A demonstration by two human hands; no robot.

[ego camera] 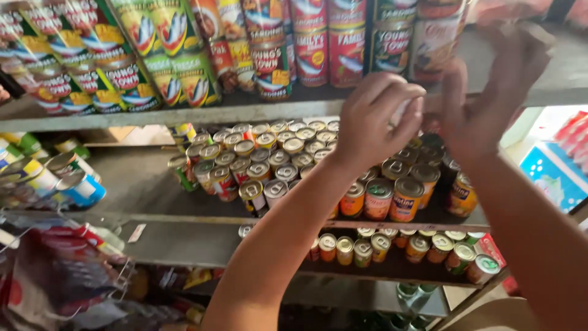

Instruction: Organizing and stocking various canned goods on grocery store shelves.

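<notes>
Both my hands are raised in front of metal shelves packed with tins. My left hand (375,116) has its fingers curled tight around a small pale thing (401,112), which is mostly hidden. It hovers at the edge of the top shelf (184,113), above a block of round tins (269,156) on the middle shelf. My right hand (490,92) is blurred, with fingers stretched upward and apart, just right of the left hand. It is close to a tall tin (436,37) on the top shelf, and I see nothing in it.
Stacked red, green and yellow fish tins (153,55) fill the top shelf. Orange-labelled tins (404,199) stand at the middle shelf's front, and more tins (429,248) line the lower shelf. A wire rack with packets (67,276) is at bottom left. A blue box (554,171) sits at right.
</notes>
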